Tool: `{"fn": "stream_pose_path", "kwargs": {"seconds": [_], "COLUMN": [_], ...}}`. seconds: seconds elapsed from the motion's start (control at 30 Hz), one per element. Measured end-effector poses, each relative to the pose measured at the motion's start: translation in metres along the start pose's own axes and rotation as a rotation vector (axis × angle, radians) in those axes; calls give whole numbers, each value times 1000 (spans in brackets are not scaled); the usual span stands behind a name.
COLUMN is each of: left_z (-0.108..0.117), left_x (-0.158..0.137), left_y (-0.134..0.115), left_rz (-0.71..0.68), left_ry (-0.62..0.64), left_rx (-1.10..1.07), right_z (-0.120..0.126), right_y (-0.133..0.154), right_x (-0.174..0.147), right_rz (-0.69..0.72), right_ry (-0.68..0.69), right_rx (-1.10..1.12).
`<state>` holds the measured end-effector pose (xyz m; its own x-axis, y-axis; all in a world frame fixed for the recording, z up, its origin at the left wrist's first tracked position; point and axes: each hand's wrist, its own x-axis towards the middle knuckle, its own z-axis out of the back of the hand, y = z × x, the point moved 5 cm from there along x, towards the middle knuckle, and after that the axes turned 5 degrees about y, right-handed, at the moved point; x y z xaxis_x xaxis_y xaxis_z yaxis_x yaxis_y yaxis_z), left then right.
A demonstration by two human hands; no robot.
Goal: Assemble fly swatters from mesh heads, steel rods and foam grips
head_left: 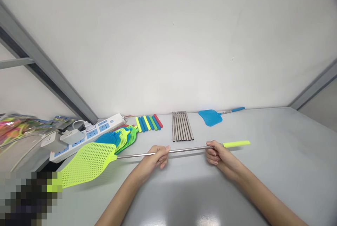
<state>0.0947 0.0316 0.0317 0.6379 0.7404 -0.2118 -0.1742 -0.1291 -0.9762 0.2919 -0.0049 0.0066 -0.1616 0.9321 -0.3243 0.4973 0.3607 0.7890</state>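
Observation:
A yellow fly swatter (91, 163) with a long metal rod and a yellow handle stretches across the view, held above the grey table. My left hand (158, 157) is closed around the middle of its rod, thumb on top. Near the yellow handle, my right hand (217, 153) grips the rod too. Beyond my hands lies a row of several metal tubes (182, 126). Left of the tubes sit several coloured handle grips (149, 123) in yellow, blue, green and red. A blue fly swatter (211, 117), with its rod short, rests at the back right.
A white power strip (110, 123) with plugs in it runs along the left side. Loose swatter heads (125, 140) in blue, yellow, green and red overlap beside it. Plastic-wrapped colourful items (23, 126) lie far left. A white wall (173, 50) bounds the table (284, 155) behind.

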Motion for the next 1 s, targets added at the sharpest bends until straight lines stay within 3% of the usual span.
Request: {"fn": "stream_pose_path", "kwargs": {"seconds": [0.43,1.0], "left_z": [5,4], "left_x": [2,3], "left_y": [8,7], "left_rz": [-4,-31], "left_ry": [-12,-68], "left_rx": [-31,-49], "right_z": [4,-4], "right_y": [-2,-9], "right_x": [1,-2], "right_rz": [4,-40], "right_ry": [-13,110], "right_rx": [-43,-74]}}
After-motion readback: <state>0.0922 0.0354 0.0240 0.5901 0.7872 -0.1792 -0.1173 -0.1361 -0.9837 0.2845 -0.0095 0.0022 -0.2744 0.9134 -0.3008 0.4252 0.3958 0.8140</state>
